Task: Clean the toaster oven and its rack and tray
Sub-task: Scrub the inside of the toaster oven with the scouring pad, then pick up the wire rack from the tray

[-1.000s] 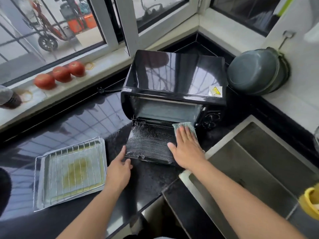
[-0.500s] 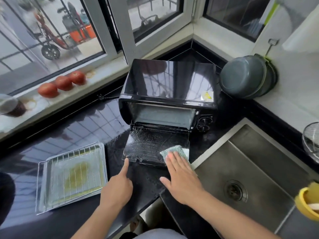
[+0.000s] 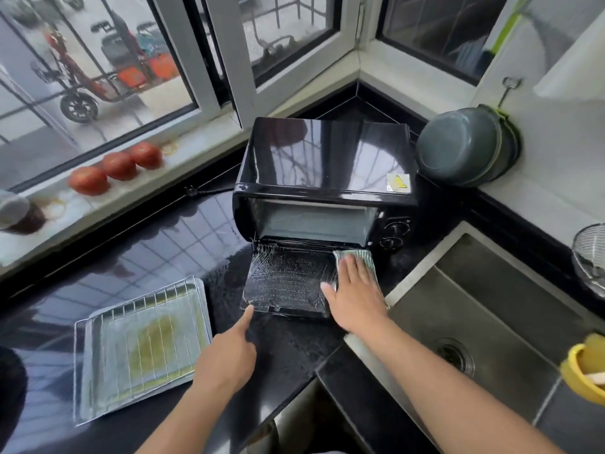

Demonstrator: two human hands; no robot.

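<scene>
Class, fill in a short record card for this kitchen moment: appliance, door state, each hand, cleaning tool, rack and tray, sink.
appliance: black toaster oven on dark counter
door: oven door folded down flat, streaked wet
right hand: right hand flat, pressing cloth on door's right side
left hand: left hand, index finger touching door's front left corner
rack and tray: wire rack over stained tray, left of oven
sink: steel sink, right

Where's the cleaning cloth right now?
In the head view, the cloth lies under the right hand on the far right corner of the open oven door, near the hinge.
</scene>
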